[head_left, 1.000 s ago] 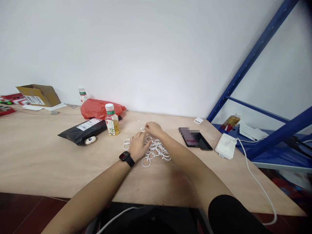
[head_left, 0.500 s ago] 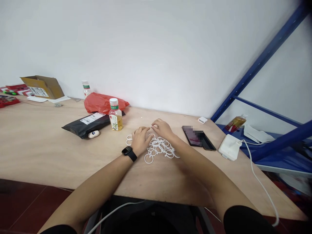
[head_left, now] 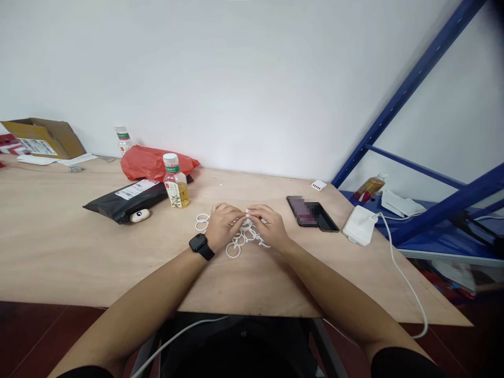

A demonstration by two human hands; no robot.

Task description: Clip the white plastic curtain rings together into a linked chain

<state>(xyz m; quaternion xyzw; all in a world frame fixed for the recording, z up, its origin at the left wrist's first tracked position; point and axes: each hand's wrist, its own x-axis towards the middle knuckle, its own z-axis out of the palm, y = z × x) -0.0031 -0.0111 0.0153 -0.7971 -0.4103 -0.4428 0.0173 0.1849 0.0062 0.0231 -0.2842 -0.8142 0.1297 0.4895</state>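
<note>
Though partly hidden, note the small white plastic piece (head_left: 248, 213) pinched between left hand (head_left: 223, 224) and right hand (head_left: 273, 227); beneath and between both, round white plastic rings (head_left: 247, 239).

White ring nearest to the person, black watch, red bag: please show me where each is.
Nearest white ring (head_left: 233, 256), head view: lower rim.
Black watch (head_left: 197, 242), head view: screen.
Red bag (head_left: 142, 162), head view: left part.

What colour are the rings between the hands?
The rings are white, shown in the head view.
</note>
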